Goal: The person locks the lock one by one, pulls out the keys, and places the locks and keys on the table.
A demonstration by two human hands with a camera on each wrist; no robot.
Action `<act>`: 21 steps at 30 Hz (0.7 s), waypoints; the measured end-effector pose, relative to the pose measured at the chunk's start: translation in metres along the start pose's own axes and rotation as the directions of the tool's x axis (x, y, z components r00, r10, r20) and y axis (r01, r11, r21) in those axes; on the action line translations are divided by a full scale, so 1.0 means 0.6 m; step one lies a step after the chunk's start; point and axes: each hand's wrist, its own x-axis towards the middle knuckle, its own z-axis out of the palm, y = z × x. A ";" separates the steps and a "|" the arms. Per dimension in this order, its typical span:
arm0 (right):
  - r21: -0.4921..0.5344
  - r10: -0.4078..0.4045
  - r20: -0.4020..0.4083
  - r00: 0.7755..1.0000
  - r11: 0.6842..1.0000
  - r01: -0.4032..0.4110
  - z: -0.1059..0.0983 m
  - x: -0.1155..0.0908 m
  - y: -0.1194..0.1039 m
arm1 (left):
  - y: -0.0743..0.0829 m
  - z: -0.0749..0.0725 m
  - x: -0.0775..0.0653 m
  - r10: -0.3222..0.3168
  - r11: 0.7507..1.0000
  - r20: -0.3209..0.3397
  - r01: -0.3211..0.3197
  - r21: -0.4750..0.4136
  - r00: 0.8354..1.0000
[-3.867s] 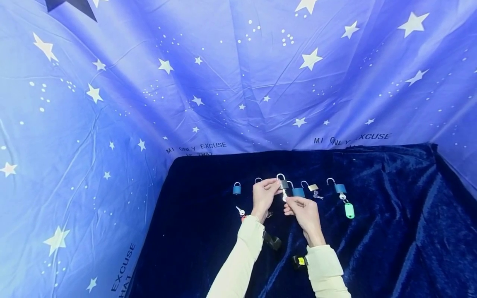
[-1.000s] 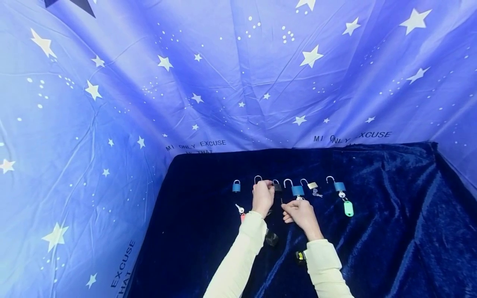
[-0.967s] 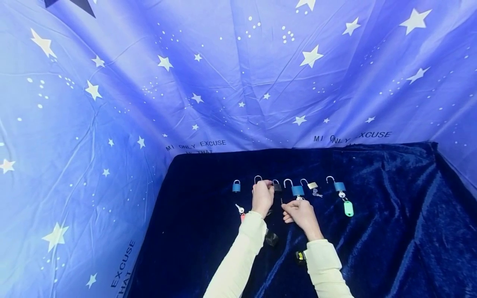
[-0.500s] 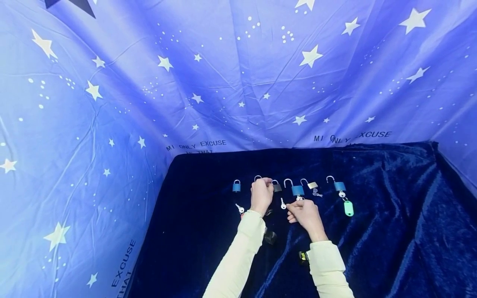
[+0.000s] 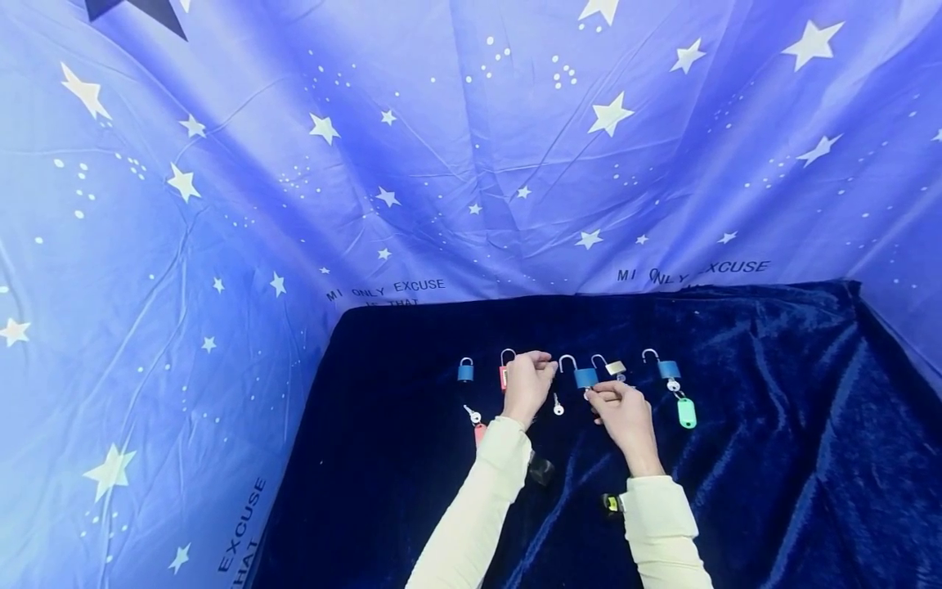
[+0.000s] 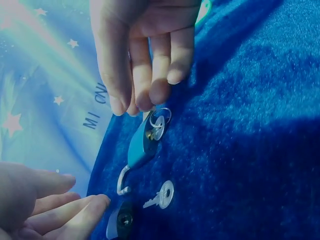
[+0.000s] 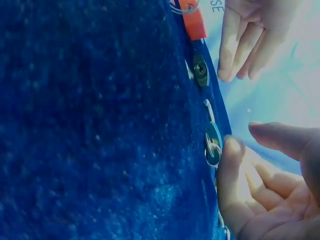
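In the head view my left hand hovers over the black padlock, hiding it there. Its fingers stretch out beside that black padlock in the left wrist view, gripping nothing. A loose silver key lies on the cloth below it. To the right lies a blue padlock, its shackle swung out. A key with a ring sits in its keyhole. My right hand is at that key, fingertips close above the ring and thumb apart from the fingers.
Left of the hands are a closed blue padlock, a partly covered red padlock, and a key with a red tag. On the right, a brass padlock and another blue padlock with a green tag have open shackles.
The black padlock and its key, held in both hands earlier, now lie apart on the cloth. My right hand has let go of the key and moved right; my left has shifted slightly right.
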 end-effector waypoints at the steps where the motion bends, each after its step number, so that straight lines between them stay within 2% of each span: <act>1: -0.011 -0.002 -0.014 1.000 1.000 0.002 -0.002 0.002 0.001 | 0.000 0.002 0.000 -0.003 1.000 0.008 0.003 -0.011 1.000; 5: -0.064 -0.007 -0.066 0.998 0.998 0.002 -0.004 0.006 0.004 | 0.001 0.009 -0.001 -0.027 0.998 0.035 0.029 -0.052 0.999; 9: -0.101 -0.002 -0.085 0.996 0.995 -0.007 -0.004 0.010 0.007 | -0.001 0.018 -0.003 -0.026 0.996 0.065 0.031 -0.079 0.998; 21: -0.126 0.020 -0.023 1.000 0.992 -0.022 -0.001 0.020 0.014 | -0.004 0.033 -0.008 -0.061 0.996 0.127 0.070 -0.064 0.990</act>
